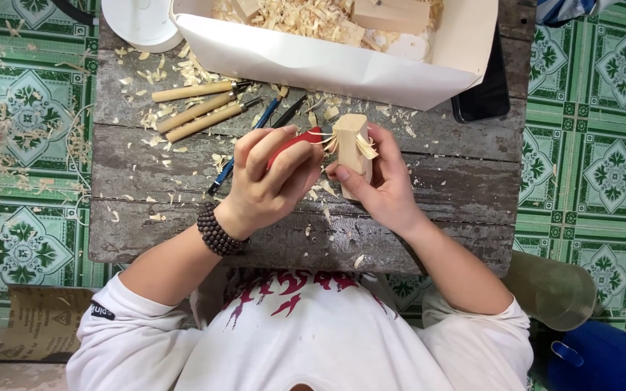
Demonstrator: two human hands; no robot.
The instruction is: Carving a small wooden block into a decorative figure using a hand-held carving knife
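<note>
My left hand (266,181) is closed around a red-handled carving knife (293,143), whose tip meets the side of a pale wood block (352,148). My right hand (382,185) grips that block upright, thumb pressed on its front face. Thin curled shavings hang off the block's edges. Both hands hover over a worn grey wooden board (182,224). A dark bead bracelet (217,230) circles my left wrist.
Three wooden-handled carving tools (197,108) and a blue pen-like tool (244,148) lie on the board's left part. A white cardboard box (342,61) with shavings and wood pieces stands behind, a white round lid (139,22) to its left, a black phone (483,98) to its right. Green patterned floor tiles surround.
</note>
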